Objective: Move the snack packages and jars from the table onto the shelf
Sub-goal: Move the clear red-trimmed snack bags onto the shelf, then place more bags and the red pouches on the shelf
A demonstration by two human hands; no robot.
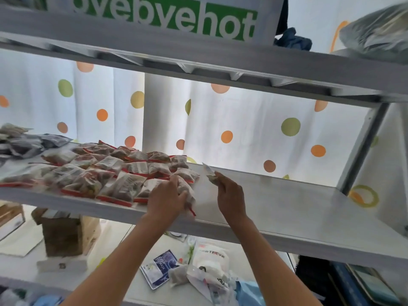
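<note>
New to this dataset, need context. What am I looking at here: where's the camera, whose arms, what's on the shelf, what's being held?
There is no robot here: a person works with two bare hands, and the single picture comes from a wide-angle camera worn on their head, looking forward at the hands.

The grey shelf carries a spread of clear snack packets with red edges on its left half. The left hand has its grip on one of these packets at the pile's right end. The right hand pinches a small pale packet above the bare part of the shelf.

Behind is a dotted curtain. On the level below lie other bags and a cardboard box.
</note>
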